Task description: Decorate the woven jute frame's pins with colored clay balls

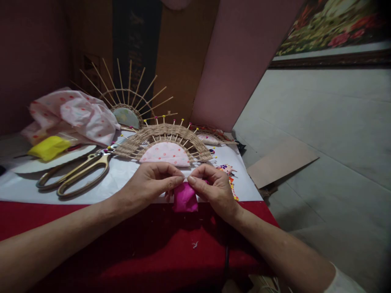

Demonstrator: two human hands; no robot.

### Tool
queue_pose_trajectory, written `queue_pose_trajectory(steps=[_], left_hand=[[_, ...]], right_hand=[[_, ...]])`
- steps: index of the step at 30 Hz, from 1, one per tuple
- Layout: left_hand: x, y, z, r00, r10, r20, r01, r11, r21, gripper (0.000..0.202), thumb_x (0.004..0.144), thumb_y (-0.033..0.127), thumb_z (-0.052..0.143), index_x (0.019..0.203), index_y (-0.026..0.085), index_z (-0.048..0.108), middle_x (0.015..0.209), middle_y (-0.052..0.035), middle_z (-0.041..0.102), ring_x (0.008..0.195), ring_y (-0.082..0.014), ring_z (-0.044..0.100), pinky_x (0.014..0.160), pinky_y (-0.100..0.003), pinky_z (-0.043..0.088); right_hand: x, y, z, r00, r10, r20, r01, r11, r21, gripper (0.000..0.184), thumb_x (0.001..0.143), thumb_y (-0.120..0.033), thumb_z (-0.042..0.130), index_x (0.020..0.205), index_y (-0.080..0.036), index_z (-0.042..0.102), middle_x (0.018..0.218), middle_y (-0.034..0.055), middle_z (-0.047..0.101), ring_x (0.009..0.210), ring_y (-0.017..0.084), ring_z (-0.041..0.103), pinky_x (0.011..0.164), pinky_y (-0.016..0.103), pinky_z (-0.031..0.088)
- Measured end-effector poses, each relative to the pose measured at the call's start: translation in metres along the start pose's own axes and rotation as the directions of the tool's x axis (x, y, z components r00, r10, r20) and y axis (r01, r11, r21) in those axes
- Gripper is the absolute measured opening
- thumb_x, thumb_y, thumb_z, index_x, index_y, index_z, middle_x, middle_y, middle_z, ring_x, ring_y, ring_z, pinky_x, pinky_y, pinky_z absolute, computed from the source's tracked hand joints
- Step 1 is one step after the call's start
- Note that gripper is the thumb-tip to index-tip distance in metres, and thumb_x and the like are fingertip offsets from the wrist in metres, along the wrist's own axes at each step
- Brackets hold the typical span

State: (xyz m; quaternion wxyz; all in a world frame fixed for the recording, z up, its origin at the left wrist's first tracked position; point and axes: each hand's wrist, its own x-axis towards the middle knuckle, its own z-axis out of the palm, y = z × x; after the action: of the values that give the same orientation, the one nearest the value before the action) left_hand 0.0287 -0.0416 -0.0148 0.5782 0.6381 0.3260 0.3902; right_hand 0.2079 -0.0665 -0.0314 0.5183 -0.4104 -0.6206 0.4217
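Pinched a magenta pouch [185,199] by its top, near the lower centre of the frame, with left hand [154,179] and right hand [217,190] close together, both with thumb narrowed against fingers. Probably called for small, even fingertip tugs without squashing the pouch. Pointed with pinched end toward the top of the frame; seemed longest up and down, but was partly hidden by fingers. Farther off, lay near scissors [83,176] at left and a woven arch [168,130] at centre.

We see left hand [152,179], right hand [220,191], both forearms [73,234] bare; whitish sleeve [343,280], right side, plain edge, partly out of frame.
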Motion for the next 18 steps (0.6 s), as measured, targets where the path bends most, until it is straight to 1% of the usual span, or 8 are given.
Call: queue_pose_trajectory(steps=[4, 8, 15, 18], left_hand=[[-0.0005, 0.0006, 0.0003, 1.0, -0.013, -0.027, 0.013, 1.0, 0.025, 0.017, 0.071, 0.027, 0.068, 0.071, 0.01, 0.065, 0.06, 0.0002, 0.059, 0.052, -0.0085, 0.049, 0.049, -0.021, 0.039], [-0.0016, 0.002, 0.0014, 0.999, -0.029, -0.034, 0.03, 0.999, 0.039, 0.019, 0.07, 0.028, 0.069, 0.07, 0.01, 0.065, 0.058, 0.0001, 0.058, 0.05, -0.0087, 0.048, 0.048, -0.021, 0.038], [-0.0009, 0.0025, 0.0015, 0.998, -0.044, -0.038, 0.043, 0.999, -0.007, 0.019, 0.066, 0.027, 0.071, 0.069, 0.01, 0.065, 0.057, 0.0006, 0.059, 0.048, -0.0076, 0.047, 0.046, -0.02, 0.037], [-0.0006, 0.0015, 0.0013, 0.998, -0.059, -0.036, 0.058, 0.998, -0.023, 0.019, 0.066, 0.028, 0.072, 0.069, 0.011, 0.064, 0.057, 0.0012, 0.058, 0.048, -0.0075, 0.047, 0.046, -0.019, 0.038]], right_hand=[[0.001, 0.0014, 0.0008, 1.0, 0.01, 0.027, -0.01, 1.0, 0.016, 0.02, 0.076, -0.034, 0.067, 0.073, -0.016, 0.059, 0.057, -0.0042, 0.049, 0.048, 0.006, 0.039, 0.044, 0.02, 0.031], [0.0012, 0.0017, 0.0009, 1.0, -0.004, 0.024, 0.004, 1.0, 0.006, 0.02, 0.077, -0.032, 0.067, 0.07, -0.016, 0.058, 0.056, -0.0044, 0.048, 0.048, 0.006, 0.037, 0.044, 0.02, 0.03], [0.0007, -0.0022, 0.0012, 0.999, -0.043, 0.019, 0.044, 0.998, -0.041, 0.019, 0.075, -0.03, 0.068, 0.067, -0.016, 0.058, 0.06, -0.0033, 0.051, 0.052, 0.007, 0.041, 0.047, 0.021, 0.033], [0.0008, -0.0015, 0.0016, 1.0, -0.018, 0.025, 0.019, 1.0, -0.013, 0.019, 0.075, -0.031, 0.067, 0.069, -0.016, 0.058, 0.057, -0.004, 0.049, 0.05, 0.007, 0.039, 0.045, 0.02, 0.032]])
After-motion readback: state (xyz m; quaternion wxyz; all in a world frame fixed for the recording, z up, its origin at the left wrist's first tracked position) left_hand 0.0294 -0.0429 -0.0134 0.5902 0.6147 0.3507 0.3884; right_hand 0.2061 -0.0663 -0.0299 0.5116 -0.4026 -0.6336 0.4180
